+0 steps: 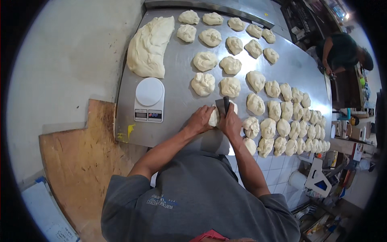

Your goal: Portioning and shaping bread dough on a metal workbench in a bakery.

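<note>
My left hand (pixel 200 120) grips a piece of pale dough (pixel 214 117) on the steel table's near edge. My right hand (pixel 229 121) is closed on a metal dough scraper (pixel 223 105) with a dark handle, standing upright in that dough, part of which is hidden by my fingers. To the left sits a white digital scale (pixel 148 95) with a bare platform. Behind it lies a large slab of dough (pixel 149 45). Rows of rough dough lumps (pixel 255 104) cover much of the table to the right and beyond my hands.
The steel table (pixel 177 97) meets a pale wall (pixel 80 48) on the left, with a wooden board (pixel 72 161) below. Another person (pixel 338 54) works at the far right. A cluttered area with a white bucket (pixel 297 180) and shelving is at the lower right.
</note>
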